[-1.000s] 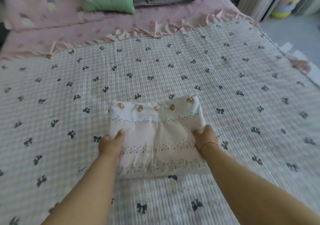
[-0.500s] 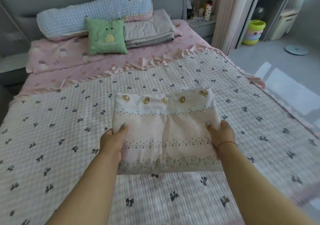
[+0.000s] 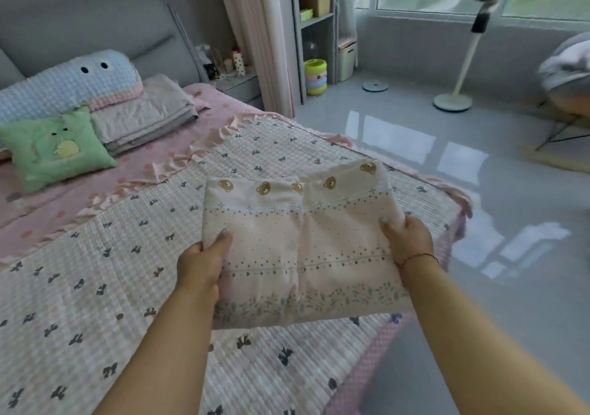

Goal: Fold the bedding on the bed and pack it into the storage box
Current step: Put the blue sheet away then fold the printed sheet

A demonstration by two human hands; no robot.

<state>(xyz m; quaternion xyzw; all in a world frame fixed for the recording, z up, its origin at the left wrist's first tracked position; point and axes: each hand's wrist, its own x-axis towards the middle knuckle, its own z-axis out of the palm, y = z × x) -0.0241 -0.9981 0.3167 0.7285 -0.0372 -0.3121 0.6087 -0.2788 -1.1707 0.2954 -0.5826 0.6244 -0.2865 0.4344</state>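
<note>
Bow-print quilt (image 3: 95, 287), glossy grey floor (image 3: 510, 255)

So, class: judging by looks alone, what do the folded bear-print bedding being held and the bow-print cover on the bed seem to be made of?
Folded bear-print bedding: thin, matte woven cloth, probably cotton; it creases softly and sags between the left hand and right hand. Bow-print cover: quilted or seersucker-like fabric, matte; rows of small puckered ridges show. Fibre cannot be confirmed.
</note>
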